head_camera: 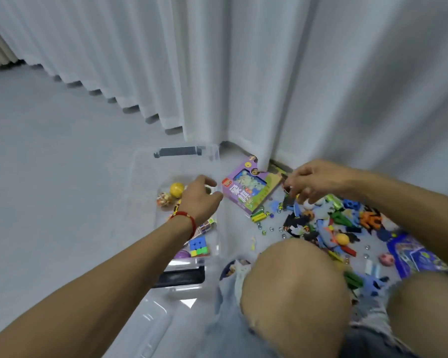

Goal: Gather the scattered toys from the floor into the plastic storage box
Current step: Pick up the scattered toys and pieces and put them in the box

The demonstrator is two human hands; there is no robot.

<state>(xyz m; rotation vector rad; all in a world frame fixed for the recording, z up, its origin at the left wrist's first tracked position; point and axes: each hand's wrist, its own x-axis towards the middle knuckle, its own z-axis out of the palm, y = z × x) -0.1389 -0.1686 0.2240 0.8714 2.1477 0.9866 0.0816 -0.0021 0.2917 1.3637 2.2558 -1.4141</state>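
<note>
A clear plastic storage box (145, 177) stands on the floor at centre. Inside lie a yellow ball (176, 189), a small orange toy (164, 199) and a colourful puzzle cube (198, 246). My left hand (201, 200) hovers over the box with its fingers loosely curled, holding nothing that I can see. My right hand (313, 183) is above the toy pile (329, 226) to the right and pinches a small dark toy (286, 188). A purple toy carton (251, 188) lies between the box and the pile.
White curtains (243, 73) hang to the floor behind the box and the pile. My bare knees (292, 293) fill the lower right. The box lid (150, 324) lies on the floor in front. A blue carton (414, 254) and glass marbles lie at the right.
</note>
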